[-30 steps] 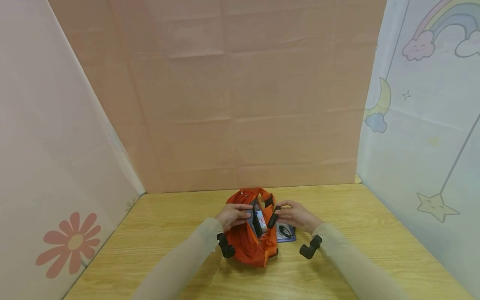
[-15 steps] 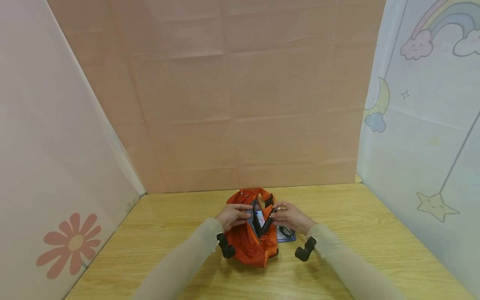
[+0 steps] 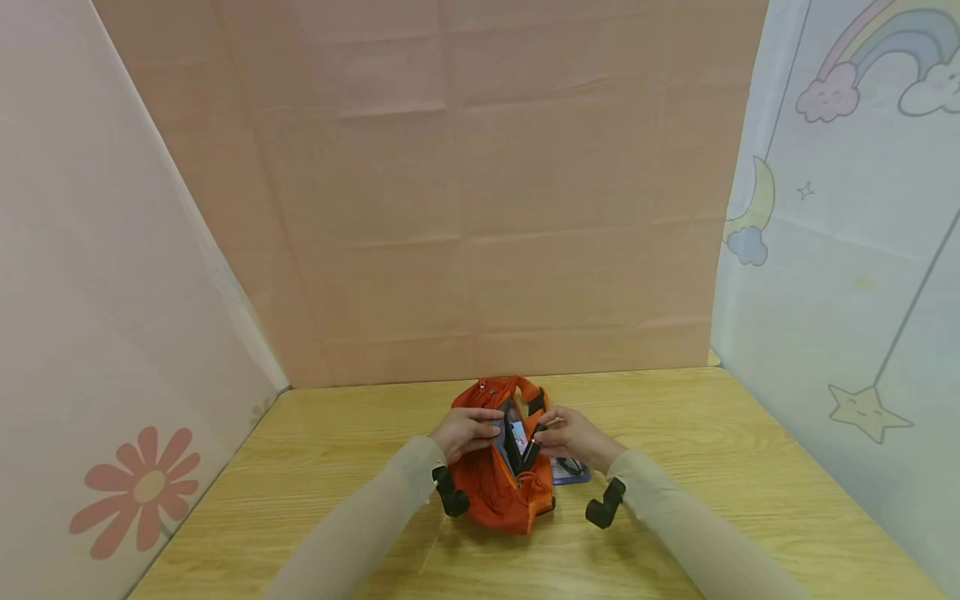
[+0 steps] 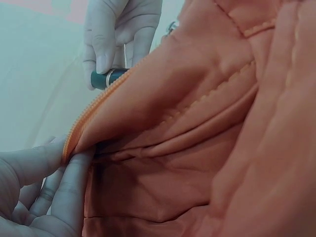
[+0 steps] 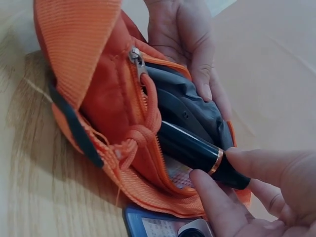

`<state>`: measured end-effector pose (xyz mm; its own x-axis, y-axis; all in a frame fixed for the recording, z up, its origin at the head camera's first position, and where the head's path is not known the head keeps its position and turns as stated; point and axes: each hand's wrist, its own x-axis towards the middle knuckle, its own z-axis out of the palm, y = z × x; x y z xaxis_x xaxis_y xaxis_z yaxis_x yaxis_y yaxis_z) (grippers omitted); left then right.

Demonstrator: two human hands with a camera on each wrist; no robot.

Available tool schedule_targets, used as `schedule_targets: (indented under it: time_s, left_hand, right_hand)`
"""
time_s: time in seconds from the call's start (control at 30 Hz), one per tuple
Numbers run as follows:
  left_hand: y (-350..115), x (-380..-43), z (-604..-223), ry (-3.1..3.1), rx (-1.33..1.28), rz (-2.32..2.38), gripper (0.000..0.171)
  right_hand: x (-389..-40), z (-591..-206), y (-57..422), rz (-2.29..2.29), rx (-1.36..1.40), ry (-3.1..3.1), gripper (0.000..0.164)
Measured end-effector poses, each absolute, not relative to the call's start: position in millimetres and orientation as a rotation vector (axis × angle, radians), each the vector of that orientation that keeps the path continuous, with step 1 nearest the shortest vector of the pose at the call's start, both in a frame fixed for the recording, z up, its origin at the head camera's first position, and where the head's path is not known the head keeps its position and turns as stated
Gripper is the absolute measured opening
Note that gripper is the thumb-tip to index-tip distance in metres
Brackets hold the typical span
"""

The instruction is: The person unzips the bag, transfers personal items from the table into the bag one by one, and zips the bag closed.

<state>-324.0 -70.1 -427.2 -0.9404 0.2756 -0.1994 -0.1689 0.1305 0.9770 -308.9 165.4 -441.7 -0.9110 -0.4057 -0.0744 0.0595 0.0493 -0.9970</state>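
An orange-red bag (image 3: 487, 500) lies on the table with its zipped pocket gaping. My left hand (image 3: 467, 432) pinches the pocket's zip edge (image 4: 91, 111) between thumb and fingers and holds it aside. In my right hand (image 3: 576, 439) is a glossy black tube (image 5: 190, 148) with a copper-coloured ring, shaped like a lipstick. Thumb and fingertips pinch it near one end, while its other end points into the pocket, hidden behind the zip edge in the right wrist view. Inside the pocket show a dark item (image 5: 175, 109) and a small white printed thing (image 3: 519, 435).
Beside the bag, under my right hand, lies a flat blue-edged pack (image 5: 158, 227) with a black looped item (image 3: 573, 467) on it. An orange pull cord (image 5: 143, 131) hangs from the zip slider. Fabric walls stand around the wooden table (image 3: 360, 450).
My right hand has moved left toward the bag and brought the black tube from above the pocket's right edge into its opening. The left hand has stayed in place.
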Motion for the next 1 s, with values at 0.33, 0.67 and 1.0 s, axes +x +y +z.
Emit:
schedule_targets:
  time_s: [0.33,0.67,1.0]
  left_hand:
    - [-70.1,-322.1,-426.0,2.082,0.102,1.877,0.036]
    - [-70.1,-322.6,-425.8,2.100,0.116,1.860,0.036]
    - [-70.5,-321.8,-425.2,2.102,0.118,1.859,0.035]
  right_hand:
    - [-308.0,-442.8,162.4,-1.818,-0.371,2.098,0.023]
    - [-305.5,-439.1,157.9,-1.635,-0.386,2.243,0.020]
    - [-304.2,-435.0,157.2,-1.527,-0.480,2.267,0.017]
